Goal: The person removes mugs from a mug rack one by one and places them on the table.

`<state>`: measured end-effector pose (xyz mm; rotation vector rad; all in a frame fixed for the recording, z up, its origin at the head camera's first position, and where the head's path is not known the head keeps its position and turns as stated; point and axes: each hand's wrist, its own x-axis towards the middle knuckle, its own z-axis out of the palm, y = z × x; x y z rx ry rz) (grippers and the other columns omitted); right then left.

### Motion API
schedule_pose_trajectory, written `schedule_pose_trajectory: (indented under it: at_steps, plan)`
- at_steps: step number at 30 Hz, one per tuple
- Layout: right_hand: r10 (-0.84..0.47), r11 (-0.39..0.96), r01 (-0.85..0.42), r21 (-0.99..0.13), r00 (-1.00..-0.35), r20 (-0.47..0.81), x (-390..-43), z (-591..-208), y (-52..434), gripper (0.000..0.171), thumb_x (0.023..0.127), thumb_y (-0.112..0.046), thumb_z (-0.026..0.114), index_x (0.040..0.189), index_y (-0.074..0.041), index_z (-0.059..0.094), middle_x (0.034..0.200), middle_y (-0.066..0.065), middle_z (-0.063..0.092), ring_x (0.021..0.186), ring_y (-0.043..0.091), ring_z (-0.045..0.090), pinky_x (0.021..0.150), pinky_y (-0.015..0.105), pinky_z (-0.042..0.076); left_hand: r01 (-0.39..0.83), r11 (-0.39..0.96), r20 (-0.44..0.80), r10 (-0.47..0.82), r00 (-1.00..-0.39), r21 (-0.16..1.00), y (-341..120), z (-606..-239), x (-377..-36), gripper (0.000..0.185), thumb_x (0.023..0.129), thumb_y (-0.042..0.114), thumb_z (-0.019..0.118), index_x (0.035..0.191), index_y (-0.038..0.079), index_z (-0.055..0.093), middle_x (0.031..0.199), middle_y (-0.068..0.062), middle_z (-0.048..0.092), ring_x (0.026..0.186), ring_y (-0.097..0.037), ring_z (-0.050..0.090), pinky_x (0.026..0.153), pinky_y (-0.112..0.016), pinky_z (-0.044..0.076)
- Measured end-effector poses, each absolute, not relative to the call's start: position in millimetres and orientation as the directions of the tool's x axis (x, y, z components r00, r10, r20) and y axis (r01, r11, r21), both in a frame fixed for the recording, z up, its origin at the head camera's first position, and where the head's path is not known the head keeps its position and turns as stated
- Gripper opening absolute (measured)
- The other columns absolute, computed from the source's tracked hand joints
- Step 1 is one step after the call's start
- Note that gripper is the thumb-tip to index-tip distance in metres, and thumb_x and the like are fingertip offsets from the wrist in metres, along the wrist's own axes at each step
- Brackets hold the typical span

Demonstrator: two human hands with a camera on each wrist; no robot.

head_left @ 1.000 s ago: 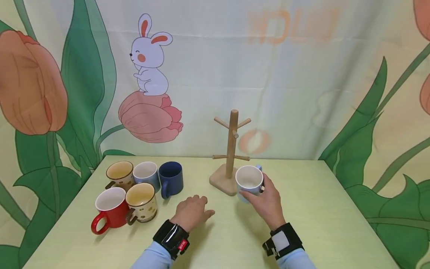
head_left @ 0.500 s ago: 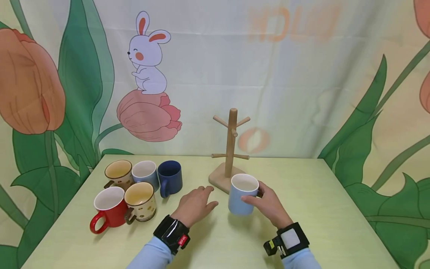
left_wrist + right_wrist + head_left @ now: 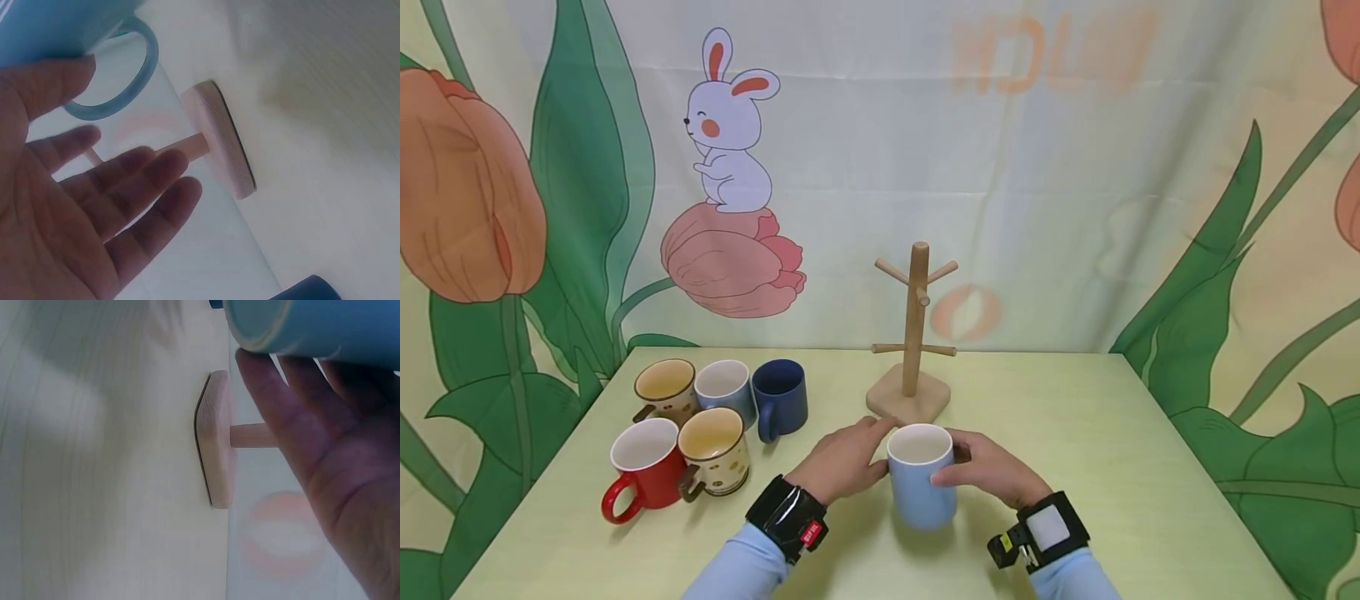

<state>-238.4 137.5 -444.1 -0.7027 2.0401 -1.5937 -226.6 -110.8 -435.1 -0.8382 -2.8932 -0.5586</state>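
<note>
Holding the light blue mug (image 3: 921, 477) upright in front of me, I've got my right hand (image 3: 988, 471) curled round its right side, thumb across the near face just under the rim. From the right wrist view the mug (image 3: 325, 328) sits just above my fingers (image 3: 275, 394), which wrap against its wall. On the mug's other side my left hand (image 3: 845, 459) comes in with fingers straight and relaxed, the tips right at the mug's left wall; whether they press it or only brush it I cannot tell. In the left wrist view my palm (image 3: 69, 212) is spread, with the mug's handle (image 3: 119, 81) just above the fingers, ringed and free of them.

Directly beyond the grip, a little past my knuckles, stands the wooden mug tree (image 3: 913, 333), upright on its square base, all pegs bare. Well off to the left of my left hand sits a huddle of five mugs: a dark blue mug (image 3: 780, 396) nearest the grip, a pale blue mug (image 3: 724, 388) beside it, a cream mug (image 3: 665, 387) further out, then a spotted cream mug (image 3: 714, 450) and a red mug (image 3: 642, 468) in the nearer row. Everything rests on the pale green table (image 3: 1112, 467).
</note>
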Motion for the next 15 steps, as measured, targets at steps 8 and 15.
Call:
schedule_pose_trajectory:
  at_steps: [8, 15]
  plan:
    - [-0.761, 0.139, -0.087, -0.986, -0.646, -0.05, -239.2, -441.1, 136.8, 0.068, 0.083, -0.024, 0.076, 0.138, 0.006, 0.047, 0.123, 0.012, 0.062, 0.113, 0.024, 0.057, 0.098, 0.038, 0.044, 0.603, 0.709, 0.117, 0.608, -0.785, 0.367, -112.9, -433.3, -226.6, 0.037, 0.09, 0.023, 0.073, 0.125, 0.015, 0.065, 0.113, 0.0, 0.067, 0.103, -0.018, 0.063, 0.09, -0.042, 0.05]
    - [-0.782, 0.148, -0.039, -0.988, -0.616, -0.093, -240.4, -441.4, 140.6, 0.076, 0.084, -0.031, 0.076, 0.14, 0.007, 0.043, 0.125, 0.012, 0.06, 0.115, 0.024, 0.055, 0.099, 0.039, 0.043, 0.667, 0.628, 0.141, 0.677, -0.722, 0.4, -115.7, -434.1, -228.0, 0.019, 0.088, 0.016, 0.074, 0.107, 0.017, 0.071, 0.1, 0.007, 0.069, 0.088, -0.012, 0.062, 0.081, -0.032, 0.049]
